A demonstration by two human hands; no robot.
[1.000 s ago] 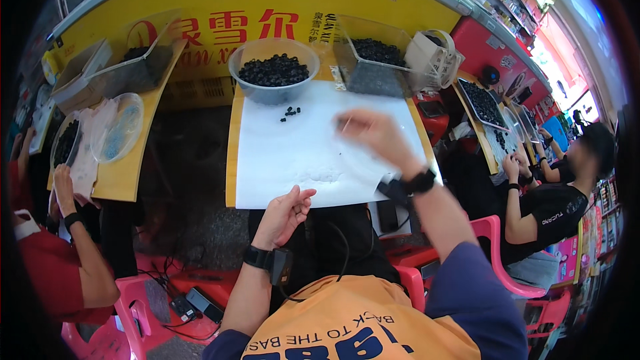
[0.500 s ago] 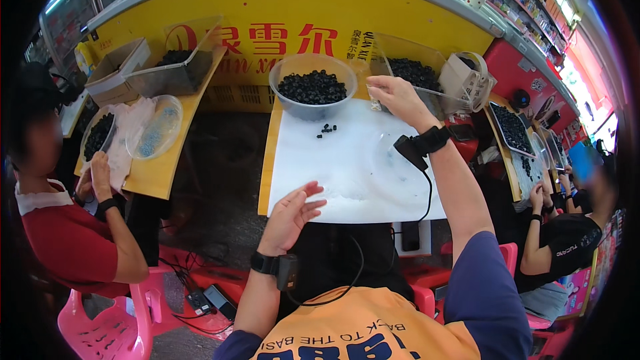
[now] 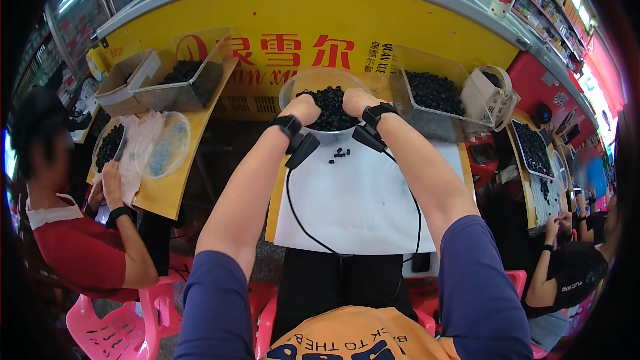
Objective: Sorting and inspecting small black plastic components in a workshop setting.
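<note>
Both my hands are at a round translucent bowl (image 3: 293, 82) heaped with small black pieces (image 3: 335, 117). My left hand (image 3: 305, 110) is bent down over its near left side, against the pieces. My right hand (image 3: 359, 101) dips at the right side of the bowl, level with the rim. The fingers of both hands point down and are hidden behind the backs of the hands. Several loose black pieces (image 3: 341, 153) lie on the white sheet (image 3: 353, 207) just in front of the bowl.
Right of the bowl stands a clear bin (image 3: 437, 108) of black pieces, beside a white basket (image 3: 481, 97). Cables (image 3: 293, 207) hang from my wrist devices. A person in red (image 3: 87, 247) works at the left table, another in black (image 3: 567, 280) at the right.
My right hand has moved left from the clear bin to the bowl. My left hand has gone from above the sheet's near edge forward to the bowl. The view has shifted slightly.
</note>
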